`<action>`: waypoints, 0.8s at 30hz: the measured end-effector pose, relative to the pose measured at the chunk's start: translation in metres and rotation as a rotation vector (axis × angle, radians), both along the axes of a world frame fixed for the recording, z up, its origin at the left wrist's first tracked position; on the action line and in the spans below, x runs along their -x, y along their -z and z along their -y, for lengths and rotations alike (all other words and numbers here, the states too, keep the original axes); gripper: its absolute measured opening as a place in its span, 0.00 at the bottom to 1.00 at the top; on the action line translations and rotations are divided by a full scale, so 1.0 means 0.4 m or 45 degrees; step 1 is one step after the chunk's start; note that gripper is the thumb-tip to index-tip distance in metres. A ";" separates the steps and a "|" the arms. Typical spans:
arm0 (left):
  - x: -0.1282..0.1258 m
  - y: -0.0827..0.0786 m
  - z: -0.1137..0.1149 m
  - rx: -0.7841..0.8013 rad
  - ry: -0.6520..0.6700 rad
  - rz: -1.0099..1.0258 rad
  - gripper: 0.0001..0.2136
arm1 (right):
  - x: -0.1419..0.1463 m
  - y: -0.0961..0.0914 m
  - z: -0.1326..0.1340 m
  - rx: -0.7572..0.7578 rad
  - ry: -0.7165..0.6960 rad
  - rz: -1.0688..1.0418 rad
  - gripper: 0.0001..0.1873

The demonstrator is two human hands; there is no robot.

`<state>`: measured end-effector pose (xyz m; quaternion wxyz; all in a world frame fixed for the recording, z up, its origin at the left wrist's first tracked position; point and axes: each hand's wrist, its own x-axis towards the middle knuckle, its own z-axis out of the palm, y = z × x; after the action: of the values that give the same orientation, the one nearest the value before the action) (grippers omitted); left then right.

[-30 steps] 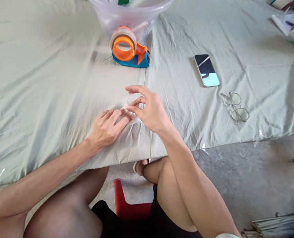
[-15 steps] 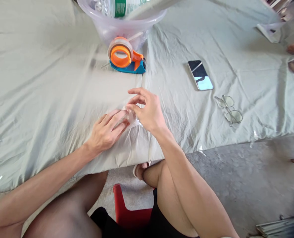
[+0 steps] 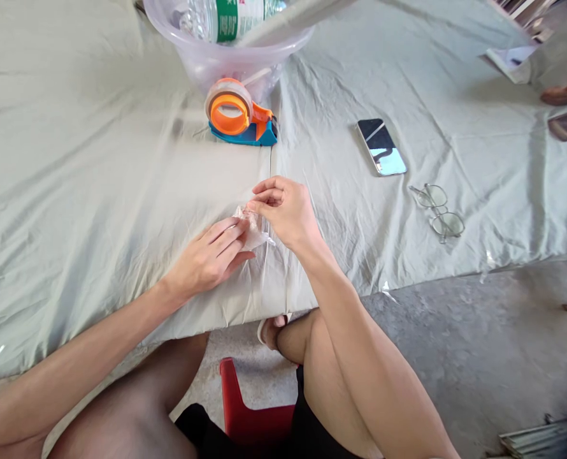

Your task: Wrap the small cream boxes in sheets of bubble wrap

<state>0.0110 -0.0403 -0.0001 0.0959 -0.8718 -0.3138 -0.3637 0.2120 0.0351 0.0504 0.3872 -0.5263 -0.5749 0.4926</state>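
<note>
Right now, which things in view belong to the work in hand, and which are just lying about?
In use:
crumpled clear plastic, between the left hand and right hand

Apparently just lying about:
tape dispenser, untouched, though possibly related
basin holding a bottle
phone
eyeglasses

Near the middle of the tabletop's near edge, the left hand (image 3: 209,258) rests its fingers on a crumpled piece of clear plastic (image 3: 255,238), thumb spread apart, while the right hand (image 3: 283,210) pinches its upper part. Farther from that edge stands a tape dispenser (image 3: 246,120), just before a basin (image 3: 216,62) holding a bottle (image 3: 240,20). To the right, a phone (image 3: 381,146) lies farther from the near edge than the glasses (image 3: 448,224).
</note>
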 end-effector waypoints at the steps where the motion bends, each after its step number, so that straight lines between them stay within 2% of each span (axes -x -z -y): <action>1: -0.002 -0.004 0.000 -0.009 0.008 -0.005 0.08 | 0.000 0.000 -0.002 0.020 -0.005 -0.022 0.10; 11: -0.002 -0.017 -0.005 -0.101 -0.020 -0.076 0.05 | 0.009 0.006 -0.012 0.108 -0.026 -0.106 0.15; 18: -0.004 -0.031 -0.007 -0.205 -0.055 -0.126 0.04 | 0.020 -0.007 -0.011 -0.036 -0.031 -0.033 0.17; 24: -0.004 -0.026 -0.003 -0.144 -0.022 -0.069 0.06 | 0.039 -0.011 -0.023 0.237 0.052 -0.058 0.12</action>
<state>0.0126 -0.0392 0.0102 0.1567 -0.8718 -0.2974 -0.3563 0.1962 0.0444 0.0547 0.3593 -0.5604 -0.5069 0.5477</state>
